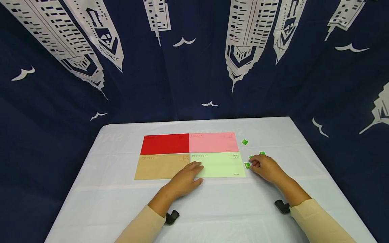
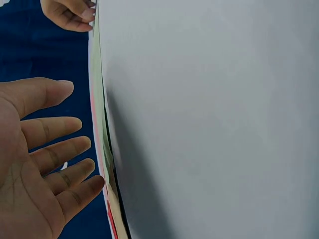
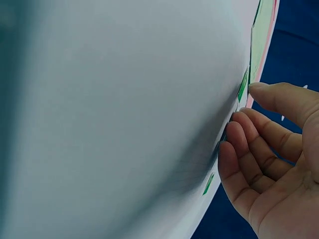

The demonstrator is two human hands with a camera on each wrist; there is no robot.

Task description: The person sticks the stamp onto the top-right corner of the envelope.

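My left hand point(image 1: 186, 179), fingers spread, lies over the border between the tan envelope point(image 1: 156, 168) and the light green envelope point(image 1: 225, 167). Its palm and straight fingers show in the left wrist view, with nothing held. To the right of the envelopes, my right hand point(image 1: 267, 168) is low over several small green stickers. Its thumb and loosely bent fingers are at one green sticker point(image 1: 247, 165) beside the light green envelope; a gap shows between thumb and fingers in the right wrist view. Another sticker point(image 1: 262, 153) peeks out behind the knuckles, and one more is partly covered by the fingers.
Behind the tan and light green envelopes lie a red envelope point(image 1: 165, 144) and a pink envelope point(image 1: 214, 142), edge to edge. A separate green sticker point(image 1: 244, 142) lies right of the pink one. The white table point(image 1: 100, 195) meets a dark blue printed curtain point(image 1: 188, 77).
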